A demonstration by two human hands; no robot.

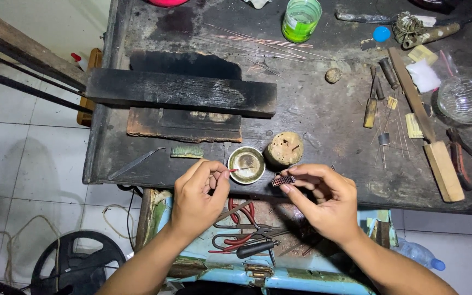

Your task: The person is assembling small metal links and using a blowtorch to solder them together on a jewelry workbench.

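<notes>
- Head view: left hand [195, 199] fingers pinched on thin red-tipped stick [240, 170], tip over small bowl [246, 164].
- Right hand [323, 199] fingers clamped on small ribbed metal piece [283, 180], at 3 o'clock of bowl, near table [323, 120] edge.

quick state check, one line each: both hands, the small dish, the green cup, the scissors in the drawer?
left hand: pinching a thin red-tipped stick, tip in the dish
right hand: pinching a small ridged metal piece
small dish: upright, open, on the bench
green cup: upright, uncovered
red-handled scissors: lying in the drawer, untouched
</notes>
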